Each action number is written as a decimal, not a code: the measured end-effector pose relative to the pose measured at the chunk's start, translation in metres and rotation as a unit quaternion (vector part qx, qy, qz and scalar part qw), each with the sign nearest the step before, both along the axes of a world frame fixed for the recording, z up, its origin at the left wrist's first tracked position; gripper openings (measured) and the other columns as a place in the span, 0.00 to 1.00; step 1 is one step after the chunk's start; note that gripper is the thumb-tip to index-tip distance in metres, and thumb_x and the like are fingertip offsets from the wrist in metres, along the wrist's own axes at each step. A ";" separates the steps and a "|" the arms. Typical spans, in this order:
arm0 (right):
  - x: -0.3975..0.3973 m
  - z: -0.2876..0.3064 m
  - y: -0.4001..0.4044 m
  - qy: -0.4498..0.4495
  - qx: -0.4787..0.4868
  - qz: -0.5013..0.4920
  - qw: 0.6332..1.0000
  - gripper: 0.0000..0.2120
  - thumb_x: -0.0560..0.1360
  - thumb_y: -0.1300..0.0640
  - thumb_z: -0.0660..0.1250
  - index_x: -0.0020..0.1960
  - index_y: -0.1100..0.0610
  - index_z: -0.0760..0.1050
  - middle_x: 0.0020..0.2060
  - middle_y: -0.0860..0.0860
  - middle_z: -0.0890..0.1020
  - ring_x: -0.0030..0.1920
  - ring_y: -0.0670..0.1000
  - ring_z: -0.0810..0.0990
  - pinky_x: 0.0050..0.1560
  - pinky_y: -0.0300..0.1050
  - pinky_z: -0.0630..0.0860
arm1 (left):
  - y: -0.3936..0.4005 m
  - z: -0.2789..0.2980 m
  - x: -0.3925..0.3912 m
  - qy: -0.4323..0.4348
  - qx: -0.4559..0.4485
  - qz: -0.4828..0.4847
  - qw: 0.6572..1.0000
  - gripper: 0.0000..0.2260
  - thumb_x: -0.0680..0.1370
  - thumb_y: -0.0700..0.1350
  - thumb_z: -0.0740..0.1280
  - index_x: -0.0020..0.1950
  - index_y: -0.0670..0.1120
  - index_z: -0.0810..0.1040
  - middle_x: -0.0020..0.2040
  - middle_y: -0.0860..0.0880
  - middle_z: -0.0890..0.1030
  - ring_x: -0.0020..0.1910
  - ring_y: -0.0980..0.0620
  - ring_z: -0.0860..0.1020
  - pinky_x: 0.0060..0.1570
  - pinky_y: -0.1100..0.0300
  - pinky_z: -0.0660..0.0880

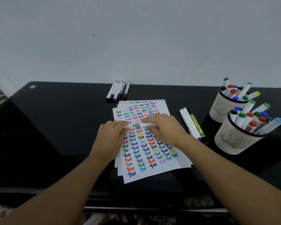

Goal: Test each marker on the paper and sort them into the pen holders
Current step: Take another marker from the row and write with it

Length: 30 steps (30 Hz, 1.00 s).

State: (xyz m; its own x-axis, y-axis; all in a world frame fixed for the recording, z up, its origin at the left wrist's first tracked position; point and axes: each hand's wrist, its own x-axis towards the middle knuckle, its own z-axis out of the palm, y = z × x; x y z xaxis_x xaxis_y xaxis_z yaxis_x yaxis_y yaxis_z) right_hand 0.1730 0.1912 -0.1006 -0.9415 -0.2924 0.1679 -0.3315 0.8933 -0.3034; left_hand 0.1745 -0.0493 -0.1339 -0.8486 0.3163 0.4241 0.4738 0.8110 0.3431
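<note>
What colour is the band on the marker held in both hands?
Grey, on a white marker held by the left hand and right hand; head view.

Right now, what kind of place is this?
Probably a desk at home or in an office: a black tabletop against a plain wall, paper covered in "Test" scribbles, and pen holders full of markers.

Both hands, left (111,133) and right (163,127), gripping a white marker (137,125) above the scribbled paper (146,153).
</note>
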 end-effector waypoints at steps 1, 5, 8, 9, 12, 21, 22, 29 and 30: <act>0.000 0.000 -0.002 -0.002 -0.004 0.009 1.000 0.14 0.84 0.46 0.63 0.69 0.40 0.77 0.57 0.44 0.83 0.56 0.49 0.78 0.58 0.54 0.76 | 0.000 0.000 0.000 0.002 -0.001 -0.006 1.000 0.13 0.84 0.50 0.63 0.67 0.51 0.78 0.59 0.54 0.82 0.54 0.54 0.76 0.55 0.56 0.67; 0.001 0.002 -0.011 0.002 -0.005 0.040 0.999 0.15 0.84 0.48 0.64 0.69 0.42 0.77 0.57 0.44 0.83 0.56 0.49 0.78 0.59 0.53 0.75 | 0.001 0.002 0.003 0.009 -0.001 -0.025 1.000 0.13 0.83 0.47 0.66 0.67 0.50 0.79 0.59 0.52 0.83 0.53 0.53 0.77 0.54 0.55 0.70; 0.002 0.004 -0.015 0.008 -0.005 0.057 0.998 0.14 0.85 0.49 0.64 0.70 0.45 0.77 0.58 0.45 0.83 0.55 0.48 0.78 0.57 0.50 0.75 | 0.000 0.005 0.005 0.009 0.002 -0.035 0.999 0.13 0.82 0.46 0.67 0.66 0.48 0.80 0.57 0.51 0.83 0.51 0.53 0.78 0.51 0.55 0.72; 0.002 0.005 -0.014 0.006 -0.002 0.061 0.998 0.15 0.85 0.50 0.64 0.70 0.45 0.77 0.57 0.45 0.83 0.54 0.48 0.78 0.57 0.50 0.75 | 0.000 0.005 0.006 0.010 0.003 -0.039 0.999 0.13 0.82 0.46 0.67 0.66 0.48 0.80 0.57 0.51 0.84 0.51 0.52 0.78 0.51 0.55 0.72; 0.004 0.007 -0.012 0.007 0.017 0.076 0.997 0.16 0.84 0.47 0.64 0.71 0.45 0.73 0.56 0.45 0.82 0.51 0.47 0.78 0.55 0.51 0.75 | 0.001 0.008 0.008 0.007 0.011 -0.040 0.999 0.13 0.82 0.47 0.67 0.67 0.49 0.80 0.55 0.52 0.84 0.49 0.55 0.77 0.49 0.57 0.71; 0.011 0.020 -0.015 0.009 0.015 0.036 0.999 0.29 0.86 0.51 0.56 0.83 0.40 0.48 0.57 0.50 0.79 0.38 0.48 0.76 0.38 0.47 0.75 | 0.006 0.012 0.004 -0.104 0.024 0.038 0.994 0.37 0.78 0.64 0.65 0.82 0.53 0.57 0.74 0.51 0.71 0.73 0.51 0.67 0.74 0.50 0.62; 0.012 0.022 -0.015 0.000 0.003 0.033 0.999 0.31 0.86 0.51 0.55 0.83 0.36 0.45 0.53 0.50 0.79 0.38 0.48 0.76 0.39 0.48 0.76 | 0.006 0.011 0.003 -0.103 0.010 0.036 0.994 0.36 0.78 0.66 0.65 0.81 0.52 0.60 0.75 0.51 0.71 0.74 0.51 0.66 0.74 0.50 0.61; 0.014 0.020 -0.010 -0.064 -0.097 0.017 0.993 0.31 0.83 0.57 0.55 0.80 0.31 0.53 0.31 0.54 0.78 0.28 0.48 0.71 0.31 0.51 0.73 | 0.003 0.003 -0.004 -0.084 -0.022 0.022 0.996 0.32 0.75 0.69 0.63 0.70 0.48 0.78 0.72 0.48 0.75 0.72 0.49 0.70 0.73 0.47 0.66; 0.014 0.018 -0.009 -0.066 -0.108 0.017 0.992 0.31 0.83 0.57 0.56 0.79 0.32 0.55 0.30 0.54 0.78 0.26 0.48 0.70 0.29 0.51 0.72 | 0.003 0.003 -0.004 -0.086 -0.025 0.023 0.996 0.33 0.75 0.70 0.62 0.70 0.49 0.78 0.72 0.48 0.75 0.72 0.50 0.70 0.73 0.47 0.66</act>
